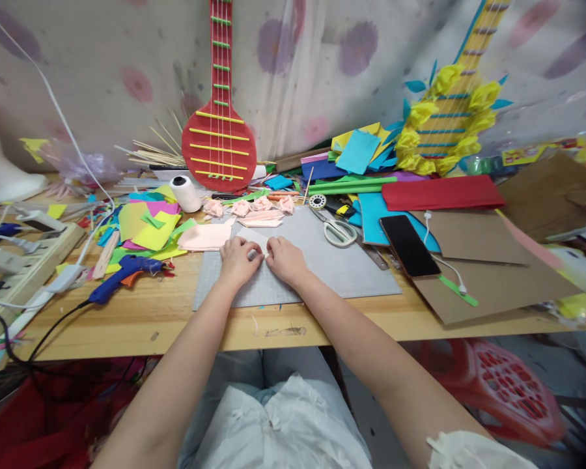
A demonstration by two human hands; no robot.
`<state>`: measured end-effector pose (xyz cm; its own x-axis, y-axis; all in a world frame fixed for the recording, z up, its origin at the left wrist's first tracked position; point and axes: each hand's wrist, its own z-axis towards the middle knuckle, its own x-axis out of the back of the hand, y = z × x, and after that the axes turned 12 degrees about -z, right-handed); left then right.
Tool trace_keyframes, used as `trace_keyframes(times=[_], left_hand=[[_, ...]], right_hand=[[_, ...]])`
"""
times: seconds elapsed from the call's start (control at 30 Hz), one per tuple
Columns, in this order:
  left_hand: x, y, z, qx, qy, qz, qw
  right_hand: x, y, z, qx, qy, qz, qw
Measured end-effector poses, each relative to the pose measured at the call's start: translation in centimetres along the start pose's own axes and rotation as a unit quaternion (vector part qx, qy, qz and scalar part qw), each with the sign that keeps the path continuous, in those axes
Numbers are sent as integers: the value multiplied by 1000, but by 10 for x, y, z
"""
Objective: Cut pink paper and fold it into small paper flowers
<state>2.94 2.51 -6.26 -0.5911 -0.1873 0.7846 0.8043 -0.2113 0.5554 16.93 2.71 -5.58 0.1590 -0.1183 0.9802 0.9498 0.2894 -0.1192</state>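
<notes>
My left hand (239, 262) and my right hand (286, 262) meet over the grey cutting mat (351, 273). Both pinch a small pale sheet of paper (252, 237), its far corner showing beyond the fingers. A stack of pale pink paper (206, 237) lies just left of my left hand. Behind the hands sit several pink paper roses (241, 208) and folded pink strips (260, 219). To the right of my right hand rest scissors (339, 232) with pale handles, on the mat's far part.
At left are a blue glue gun (127, 277), coloured paper scraps (149, 225) and a power strip (39, 273). A white thread spool (185, 194) stands near a red paper lute (219, 150). To the right lie a phone (409, 246) and cardboard (488, 286); a yellow-flowered instrument (444, 124) leans behind.
</notes>
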Motion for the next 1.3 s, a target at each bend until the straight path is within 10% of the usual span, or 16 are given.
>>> trace_keyframes(times=[0.5, 0.77, 1.13, 1.3], left_hand=[[3, -2, -1, -16, -2, -27, 999], [5, -2, -4, -46, -36, -104, 993], [5, -2, -3, -35, -5, -94, 995], [9, -4, -3, 15, 138, -40, 990]], right_hand=[[-12, 26, 11, -65, 46, 230, 970], [-10, 28, 22, 136, 43, 190, 971], [-6, 31, 15, 101, 61, 172, 978], [9, 27, 2, 4, 165, 110, 980]])
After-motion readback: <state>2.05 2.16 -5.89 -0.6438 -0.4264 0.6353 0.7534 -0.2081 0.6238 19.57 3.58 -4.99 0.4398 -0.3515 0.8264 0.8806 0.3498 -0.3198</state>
